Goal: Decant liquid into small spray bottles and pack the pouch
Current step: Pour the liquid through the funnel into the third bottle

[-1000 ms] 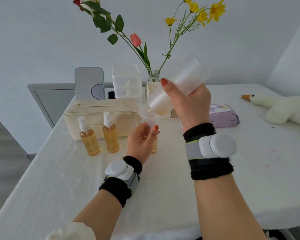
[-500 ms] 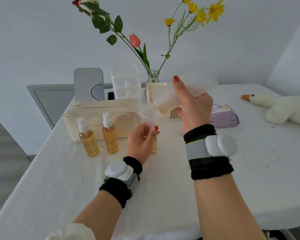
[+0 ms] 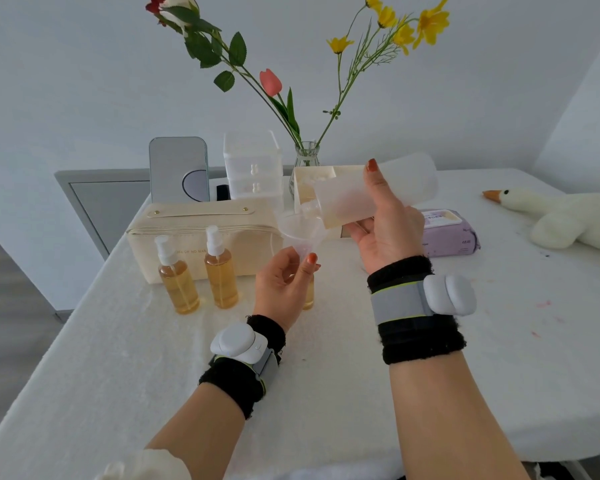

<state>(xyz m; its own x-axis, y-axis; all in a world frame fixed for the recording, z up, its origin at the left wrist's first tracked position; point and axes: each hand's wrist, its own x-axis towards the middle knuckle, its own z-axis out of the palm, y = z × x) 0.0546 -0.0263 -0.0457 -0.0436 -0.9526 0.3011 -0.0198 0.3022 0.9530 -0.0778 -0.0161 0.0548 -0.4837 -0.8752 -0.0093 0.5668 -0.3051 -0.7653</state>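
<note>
Frosted plastic bottle point(image 3: 400, 187), gripped in the right hand point(image 3: 390, 225), tilts its mouth over a clear funnel point(image 3: 296, 227); the left hand point(image 3: 280, 287) pinches the funnel's stem, seemingly atop a small bottle point(image 3: 309, 295) on the counter point(image 3: 329, 382).

The pouch point(image 3: 201, 220) carries one line of small grey capitals on its front face. In the gap between the two spray bottles point(image 3: 220, 271) standing in front of it, the letters read roughly "ODE OF NO MAN", with both ends hidden behind the bottles. To the right of the pouch, the purple wipes pack point(image 3: 447, 237) bears a label and small dark print, both too blurred to read.
</note>
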